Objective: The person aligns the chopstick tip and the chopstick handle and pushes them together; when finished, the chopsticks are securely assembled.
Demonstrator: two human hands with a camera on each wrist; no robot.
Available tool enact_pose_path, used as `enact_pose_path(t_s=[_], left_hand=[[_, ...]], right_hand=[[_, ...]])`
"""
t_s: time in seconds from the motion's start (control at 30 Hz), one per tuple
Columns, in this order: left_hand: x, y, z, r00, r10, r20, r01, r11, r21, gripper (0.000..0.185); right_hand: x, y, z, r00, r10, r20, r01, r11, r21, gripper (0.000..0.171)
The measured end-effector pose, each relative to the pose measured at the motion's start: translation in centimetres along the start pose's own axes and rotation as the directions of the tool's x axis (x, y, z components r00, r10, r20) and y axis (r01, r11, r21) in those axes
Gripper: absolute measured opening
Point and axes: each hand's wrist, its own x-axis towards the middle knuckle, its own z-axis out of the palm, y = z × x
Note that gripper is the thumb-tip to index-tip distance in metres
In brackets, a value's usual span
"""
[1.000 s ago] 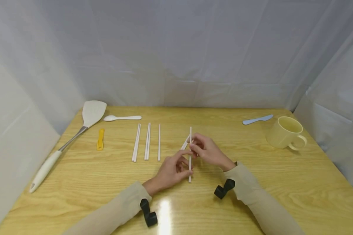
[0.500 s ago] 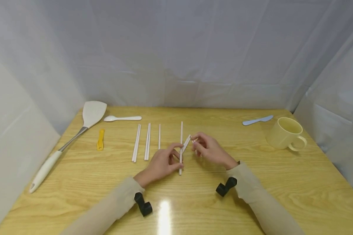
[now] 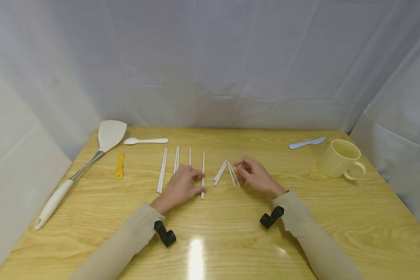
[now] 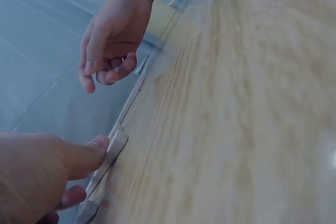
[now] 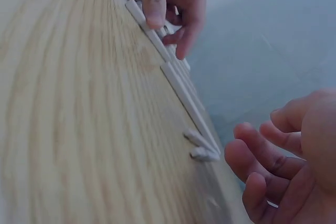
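My left hand (image 3: 182,185) holds a single white chopstick (image 3: 203,163) between thumb and fingers, low at the table; the thumb lies on its near part in the left wrist view. Left of it a lone chopstick (image 3: 190,156) and a pair of chopsticks (image 3: 176,159) are partly covered by this hand. Another chopstick pair (image 3: 162,170) lies further left, roughly parallel. To the right, two slanted chopsticks (image 3: 220,173) and two more chopsticks (image 3: 233,174) meet at their far tips. My right hand (image 3: 252,175) hovers beside those, fingers loosely bent, with nothing in its grasp.
On the left lie a long-handled spatula (image 3: 111,135), a white spoon (image 3: 147,141) and a yellow utensil (image 3: 119,166). A light blue knife (image 3: 306,143) and a yellow mug (image 3: 337,160) are at the right. Pale sheeting (image 3: 217,66) stands behind the wooden table (image 3: 231,241).
My left hand has carried the chopstick leftward from the right hand and lowered it beside the lone one. My right hand has let go and shifted slightly right, uncovering the slanted chopsticks.
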Motion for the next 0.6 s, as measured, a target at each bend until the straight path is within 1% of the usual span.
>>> enact_pose_path(t_s=[0.1,0.2,0.27,0.33,0.47,0.6], left_hand=[[0.0,0.1,-0.2,1.0,-0.001,0.021,0.0,0.998,0.055,0.04],[0.0,0.0,-0.4,1.0,0.009,0.025,-0.012,0.996,0.09,0.039],[0.0,-0.2,-0.5,1.0,0.003,0.028,-0.006,0.995,0.102,0.039],[0.0,-0.4,-0.6,0.999,-0.01,0.031,0.006,0.994,0.107,0.039],[0.1,-0.8,-1.1,0.998,-0.059,0.038,0.055,0.994,0.097,0.04],[0.1,-1.1,-1.4,0.996,-0.083,0.036,0.079,0.994,0.08,0.041]], right_hand=[[0.1,0.7,-0.1,1.0,-0.008,-0.02,0.007,0.999,-0.038,0.02],[0.2,1.5,-0.2,0.999,-0.032,-0.032,0.029,0.993,-0.117,0.016],[0.2,1.7,-0.2,0.998,-0.05,-0.032,0.044,0.986,-0.161,0.015],[0.2,2.0,-0.1,0.997,-0.066,-0.031,0.059,0.979,-0.197,0.015],[0.2,1.9,0.1,0.997,-0.08,-0.02,0.073,0.968,-0.239,0.015],[0.0,1.7,0.2,0.996,-0.093,-0.01,0.086,0.958,-0.274,0.012]])
